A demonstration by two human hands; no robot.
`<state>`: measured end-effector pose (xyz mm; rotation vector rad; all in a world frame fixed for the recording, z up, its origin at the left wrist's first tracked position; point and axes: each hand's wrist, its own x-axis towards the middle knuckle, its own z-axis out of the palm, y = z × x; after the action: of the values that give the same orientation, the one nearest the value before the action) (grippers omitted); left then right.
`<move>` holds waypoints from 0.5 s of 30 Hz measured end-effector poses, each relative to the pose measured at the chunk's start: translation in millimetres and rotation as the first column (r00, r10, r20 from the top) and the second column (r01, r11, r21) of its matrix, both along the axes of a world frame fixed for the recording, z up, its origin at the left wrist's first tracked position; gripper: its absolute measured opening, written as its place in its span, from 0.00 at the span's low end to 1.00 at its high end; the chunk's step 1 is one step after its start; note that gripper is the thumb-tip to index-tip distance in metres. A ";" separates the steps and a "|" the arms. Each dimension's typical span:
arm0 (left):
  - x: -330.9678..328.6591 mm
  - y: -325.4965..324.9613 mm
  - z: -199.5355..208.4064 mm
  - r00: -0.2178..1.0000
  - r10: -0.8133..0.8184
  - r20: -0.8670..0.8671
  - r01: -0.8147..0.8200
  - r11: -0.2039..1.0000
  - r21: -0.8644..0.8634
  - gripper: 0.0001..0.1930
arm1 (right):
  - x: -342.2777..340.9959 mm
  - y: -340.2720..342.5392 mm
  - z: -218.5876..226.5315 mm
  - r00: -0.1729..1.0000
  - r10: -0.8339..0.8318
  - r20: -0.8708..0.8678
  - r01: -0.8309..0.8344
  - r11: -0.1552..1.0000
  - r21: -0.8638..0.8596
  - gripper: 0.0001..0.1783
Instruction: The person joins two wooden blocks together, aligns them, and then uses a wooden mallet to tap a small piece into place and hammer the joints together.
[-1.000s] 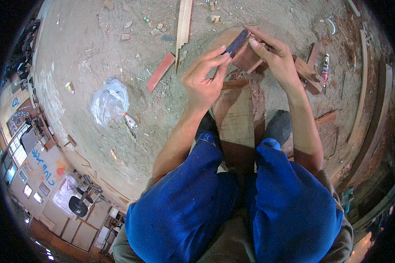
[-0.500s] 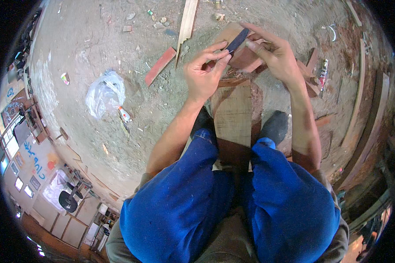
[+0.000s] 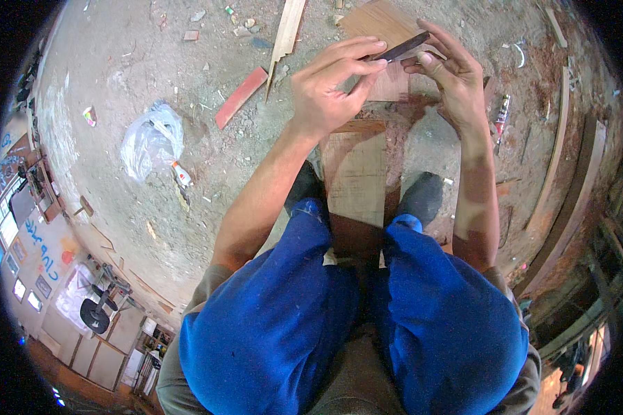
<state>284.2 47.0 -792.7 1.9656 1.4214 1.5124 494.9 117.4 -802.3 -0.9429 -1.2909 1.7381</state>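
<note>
My left hand [image 3: 336,86] pinches a dark, flat, blade-like strip [image 3: 405,48] between its thumb and fingers. The strip slants up to the right, seen nearly edge-on. At its far end is my right hand [image 3: 453,86], its index fingertip at the tip and its thumb apart below; the other fingers are partly curled. Beneath and beyond the hands lies a brown wooden board [image 3: 384,21], partly covered by them. A thick wooden plank [image 3: 355,176] stretches from below the hands back between my feet.
Left on the dirt floor are a reddish wooden strip [image 3: 241,98], a splintered pale slat [image 3: 286,34], a clear plastic bag [image 3: 152,142] and a small white bottle [image 3: 181,174]. A tube [image 3: 503,114] lies right. Long timbers [image 3: 567,207] line the right edge.
The strip has moved right and slightly up, turning from its broad face to nearly edge-on. Both hands have shifted with it, and the view has shifted slightly.
</note>
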 end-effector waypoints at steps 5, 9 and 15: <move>4.6 6.1 -7.9 1.000 -0.014 0.023 0.015 1.000 -0.009 0.12 | 13.9 4.6 -7.2 1.000 -0.016 0.018 0.017 0.999 -0.052 0.25; 8.3 7.9 -9.1 0.999 -0.013 0.030 0.013 1.000 0.008 0.11 | 15.5 3.7 -5.9 0.999 -0.044 0.029 0.046 0.997 -0.069 0.24; 10.5 4.5 -14.3 0.996 0.005 0.087 0.003 0.996 -0.087 0.08 | 11.2 10.8 9.8 0.998 -0.061 -0.032 0.056 0.987 -0.149 0.22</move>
<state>294.7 51.5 -807.1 1.8261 1.4276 1.4910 506.1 128.1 -792.5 -1.0177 -1.1121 1.8162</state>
